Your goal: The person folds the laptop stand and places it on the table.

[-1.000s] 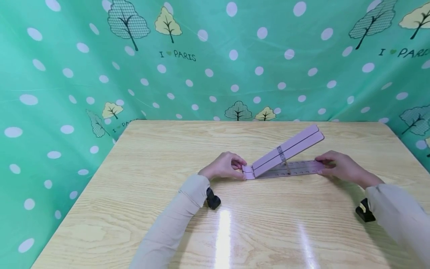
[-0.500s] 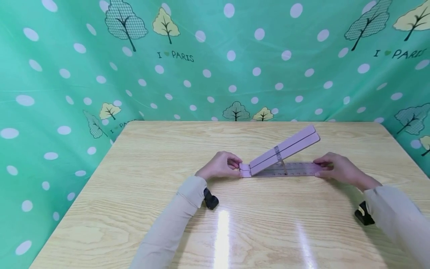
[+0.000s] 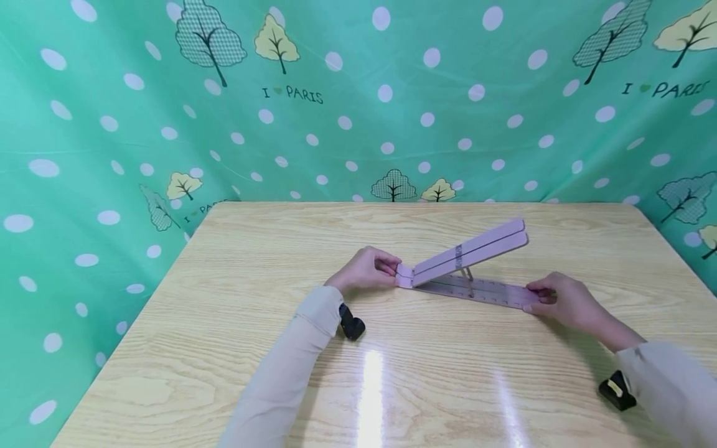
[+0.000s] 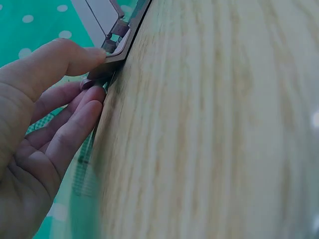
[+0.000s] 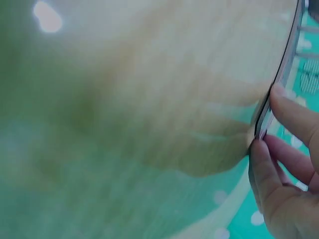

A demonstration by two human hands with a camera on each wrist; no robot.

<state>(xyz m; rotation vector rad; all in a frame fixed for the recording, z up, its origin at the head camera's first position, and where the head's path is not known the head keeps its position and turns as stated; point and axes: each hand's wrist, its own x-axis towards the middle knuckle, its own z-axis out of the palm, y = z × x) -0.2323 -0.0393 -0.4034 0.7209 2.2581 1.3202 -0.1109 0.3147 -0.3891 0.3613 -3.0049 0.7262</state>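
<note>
A long pinkish-purple folding stand (image 3: 442, 284) lies on the table in the head view. Its upper panel (image 3: 484, 250) slopes up to the right from a hinge at the left end, propped by a small strut (image 3: 467, 274) over the slotted base. My left hand (image 3: 366, 269) pinches the short hinged end; the left wrist view shows thumb and fingers at its corner (image 4: 112, 62). At the base's far right end, my right hand (image 3: 568, 300) holds the two edges. In the right wrist view, fingertips (image 5: 278, 90) press against the thin edge.
The wood-grain table (image 3: 269, 242) spreads around the stand, with bright light reflections near its front. Behind and to the left hangs a green dotted cloth (image 3: 313, 143) printed with trees. Black cameras sit under both wrists, the left one (image 3: 351, 322) close over the table.
My right hand has drawn the stand's right end toward me, so the base now slants. The upper panel's raised end sits lower in view. My left hand has stayed on the hinged end.
</note>
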